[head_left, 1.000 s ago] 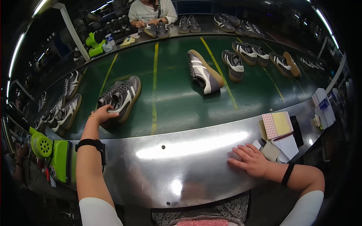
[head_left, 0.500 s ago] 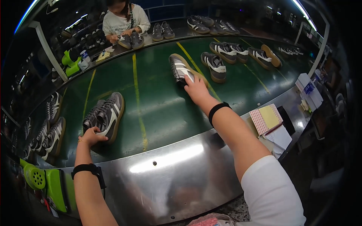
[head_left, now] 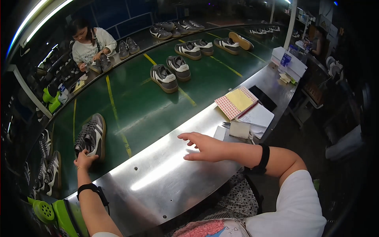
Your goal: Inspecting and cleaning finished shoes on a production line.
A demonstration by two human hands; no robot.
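A pair of grey sneakers (head_left: 98,132) with white stripes and gum soles stands on the green conveyor belt (head_left: 142,114) at the left, toes pointing away. My left hand (head_left: 85,160) grips the heel end of this pair, its fingertips partly hidden in the shoe openings. Over the shiny metal ledge in front of the belt, my right hand (head_left: 203,147) hangs empty, fingers spread. Farther up the belt a grey sneaker (head_left: 164,79) is upright beside its matching sneaker (head_left: 178,68), heels toward me.
More sneakers (head_left: 187,50) stand along the belt to the far right, others (head_left: 53,172) at the left. A notebook (head_left: 237,102), papers and a beige block (head_left: 239,129) lie on the metal ledge (head_left: 158,173). A green device (head_left: 65,215) sits lower left. Across the belt a person (head_left: 92,47) handles shoes.
My right hand has let go of a sneaker, now upright beside its match, and drawn back over the ledge. My left hand stays at the left pair. The view has turned right.
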